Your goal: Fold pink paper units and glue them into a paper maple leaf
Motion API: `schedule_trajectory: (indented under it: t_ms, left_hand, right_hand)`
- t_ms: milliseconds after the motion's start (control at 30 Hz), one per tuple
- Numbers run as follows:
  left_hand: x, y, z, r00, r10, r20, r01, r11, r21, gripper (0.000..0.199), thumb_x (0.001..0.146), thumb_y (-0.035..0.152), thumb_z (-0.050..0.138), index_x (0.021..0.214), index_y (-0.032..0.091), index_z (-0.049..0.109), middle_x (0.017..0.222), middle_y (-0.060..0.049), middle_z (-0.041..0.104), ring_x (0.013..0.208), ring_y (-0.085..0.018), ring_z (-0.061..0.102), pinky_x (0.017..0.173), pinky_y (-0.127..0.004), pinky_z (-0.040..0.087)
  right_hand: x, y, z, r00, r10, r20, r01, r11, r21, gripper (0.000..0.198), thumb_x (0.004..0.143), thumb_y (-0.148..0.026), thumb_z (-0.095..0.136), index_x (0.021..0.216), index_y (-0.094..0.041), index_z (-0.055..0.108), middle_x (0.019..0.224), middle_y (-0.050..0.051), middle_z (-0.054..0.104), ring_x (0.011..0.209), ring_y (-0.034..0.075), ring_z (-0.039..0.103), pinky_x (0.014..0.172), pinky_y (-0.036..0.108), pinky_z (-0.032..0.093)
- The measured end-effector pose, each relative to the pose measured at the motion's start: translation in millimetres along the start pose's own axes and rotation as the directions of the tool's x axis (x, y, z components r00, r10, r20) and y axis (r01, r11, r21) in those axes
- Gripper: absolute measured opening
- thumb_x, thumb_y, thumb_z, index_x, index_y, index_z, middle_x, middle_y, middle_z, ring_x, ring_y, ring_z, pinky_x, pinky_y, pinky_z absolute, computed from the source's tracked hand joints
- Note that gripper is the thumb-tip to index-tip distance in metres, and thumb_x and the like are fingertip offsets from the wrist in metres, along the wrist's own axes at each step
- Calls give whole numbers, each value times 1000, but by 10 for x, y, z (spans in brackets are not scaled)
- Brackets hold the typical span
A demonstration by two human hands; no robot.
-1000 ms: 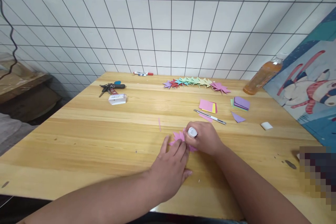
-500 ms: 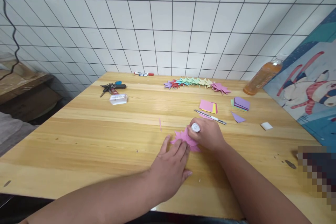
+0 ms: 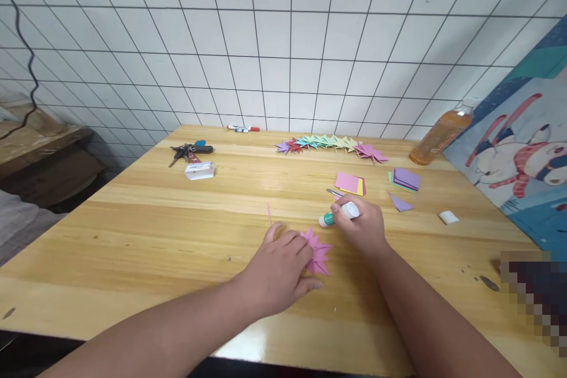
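A pink folded-paper star [image 3: 319, 253] with many points lies on the wooden table. The bent fingers of my left hand [image 3: 283, 266] hold its left part, which they hide, and the thumb stays out to one side. My right hand [image 3: 365, 227], up and to the right of the star, is closed around a white and green glue stick [image 3: 328, 219]. The stick is tilted, its lower end pointing left and clear of the paper. Behind that hand, a utility knife [image 3: 335, 193] is mostly covered.
Paper squares form a pink-topped stack [image 3: 348, 182] and a purple-topped stack [image 3: 406, 179]. A purple triangle [image 3: 400, 202] and white eraser [image 3: 448, 217] lie right. Farther back are a multicoloured paper garland [image 3: 328, 142], an orange drink bottle [image 3: 443, 136], keys [image 3: 190, 150], a small box [image 3: 200, 170] and a marker [image 3: 243, 128].
My right hand has drawn the glue stick off the star and tipped it over sideways. The star has turned and shifted slightly under my left hand, whose fingers now bend more.
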State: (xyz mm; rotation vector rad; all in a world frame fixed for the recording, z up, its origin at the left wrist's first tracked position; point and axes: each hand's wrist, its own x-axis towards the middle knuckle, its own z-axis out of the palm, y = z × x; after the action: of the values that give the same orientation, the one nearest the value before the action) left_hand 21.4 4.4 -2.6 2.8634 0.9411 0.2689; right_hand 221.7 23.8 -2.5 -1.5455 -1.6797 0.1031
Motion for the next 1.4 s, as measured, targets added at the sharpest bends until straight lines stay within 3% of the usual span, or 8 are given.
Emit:
schedule_trajectory:
  t_ms: [100,200,300,400,500,633,867,1400]
  left_hand:
    - [11,-27,12,997,-48,-63,54,995,87,17,85,25,47,99,22,56,105,-5,58,107,-23,46,101,-50,17]
    - [-6,-13,-11,984,-135,-114,150,980,130,23,82,9,43,95,22,57,107,-5,57,108,-23,45,98,-49,22]
    - [-18,-4,-10,976,-197,-89,205,974,100,19,85,25,45,99,20,56,102,-8,58,102,-24,49,93,-45,31]
    - [12,-94,64,963,-241,-123,255,960,115,49,86,41,43,128,16,40,124,-14,49,116,-28,40,97,-46,29]
    - [52,-223,161,956,-280,-89,289,950,116,57,87,49,35,132,14,35,129,-15,46,120,-29,38,100,-50,23]
    - [41,-190,190,972,-223,-70,229,968,100,53,89,50,29,130,17,39,130,-13,47,121,-28,36,102,-57,11]
    - [-19,63,151,990,-137,-40,140,987,75,54,86,52,37,129,18,41,122,-11,51,114,-26,42,105,-51,14]
    - [52,-85,209,1000,-14,5,13,998,63,46,88,43,35,125,16,43,128,-9,46,120,-25,35,106,-45,15]
  right_hand:
    - [-2,-4,-5,1000,-16,7,16,1000,11,18,76,-31,54,62,-19,57,52,-3,57,45,10,47,48,21,34]
    - [-8,-20,-6,999,-39,14,39,999,18,18,76,-31,54,62,-19,57,53,-3,57,46,10,48,49,21,34]
    - [-13,-34,3,999,-46,16,45,999,21,18,76,-31,54,63,-20,57,52,-3,57,46,11,47,49,21,35]
    - [-12,-39,13,999,-39,4,39,999,27,18,76,-31,54,63,-19,57,53,-3,58,47,11,48,50,21,35]
    - [-8,-47,14,1000,-28,-14,28,999,43,18,77,-31,54,64,-19,58,55,-2,59,50,11,51,51,21,36]
    - [-12,-66,5,1000,-28,-4,28,999,47,18,77,-31,54,64,-19,58,55,-3,59,48,11,50,51,21,36]
    - [-33,-87,26,998,-43,36,43,999,-12,15,77,-29,53,66,-20,59,59,-3,62,56,12,55,56,22,37]
    - [7,-134,259,972,-93,216,164,926,-339,22,80,-35,48,65,-21,55,60,0,63,56,14,55,51,25,26]
